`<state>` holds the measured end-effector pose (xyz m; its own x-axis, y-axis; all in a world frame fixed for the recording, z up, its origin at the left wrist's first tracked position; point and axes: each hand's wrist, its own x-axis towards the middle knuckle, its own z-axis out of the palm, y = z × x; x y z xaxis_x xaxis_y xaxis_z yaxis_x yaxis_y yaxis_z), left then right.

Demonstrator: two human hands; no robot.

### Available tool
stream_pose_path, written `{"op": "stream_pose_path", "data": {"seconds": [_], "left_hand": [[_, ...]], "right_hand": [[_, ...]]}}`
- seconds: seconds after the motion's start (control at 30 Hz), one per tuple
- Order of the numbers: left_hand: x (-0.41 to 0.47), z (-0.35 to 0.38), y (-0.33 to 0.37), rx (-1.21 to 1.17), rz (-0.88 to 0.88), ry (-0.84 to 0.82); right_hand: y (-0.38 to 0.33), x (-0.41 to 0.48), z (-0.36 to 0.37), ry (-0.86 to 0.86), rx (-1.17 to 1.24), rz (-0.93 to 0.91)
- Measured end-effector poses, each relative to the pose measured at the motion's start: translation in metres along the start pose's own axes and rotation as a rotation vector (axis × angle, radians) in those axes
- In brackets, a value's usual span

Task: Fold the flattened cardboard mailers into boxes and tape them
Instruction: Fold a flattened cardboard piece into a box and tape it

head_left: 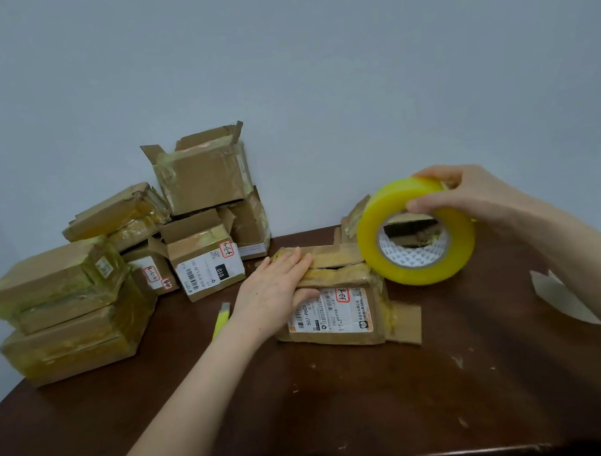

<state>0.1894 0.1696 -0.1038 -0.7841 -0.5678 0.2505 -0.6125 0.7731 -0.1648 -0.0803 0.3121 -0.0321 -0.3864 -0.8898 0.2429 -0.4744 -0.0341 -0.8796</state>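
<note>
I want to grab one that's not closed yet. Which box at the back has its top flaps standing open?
The top box of the back stack against the wall: its flaps stand up, while the flat boxes at left are taped shut.

Plain pale blue-grey wall (305, 53), evenly lit, no marks. Dark brown wooden table (355, 405) against it; glossy top shows scattered light scuffs and chips.

"507-P802" on box label (328, 312)
</note>
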Motion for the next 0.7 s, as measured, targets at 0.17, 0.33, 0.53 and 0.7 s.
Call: {"op": "stream_pose_path", "data": {"seconds": [0.17, 0.33, 0.53, 0.7], "left_hand": [[0.001, -0.009, 0.012, 0.067, -0.059, -0.070], [0.012, -0.017, 0.055, -0.060, 0.031, -0.113], [0.021, -0.006, 0.059, -0.143, 0.056, 0.007], [0.014, -0.003, 0.062, -0.114, 0.073, 0.102]], "right_hand": [[0.021, -0.010, 0.001, -0.001, 0.038, 0.000], [0.022, -0.019, 0.002, 0.013, 0.077, -0.011], [0.023, -0.031, -0.001, 0.004, 0.171, -0.011], [0.020, -0.039, 0.005, 0.033, 0.273, -0.001]]}}
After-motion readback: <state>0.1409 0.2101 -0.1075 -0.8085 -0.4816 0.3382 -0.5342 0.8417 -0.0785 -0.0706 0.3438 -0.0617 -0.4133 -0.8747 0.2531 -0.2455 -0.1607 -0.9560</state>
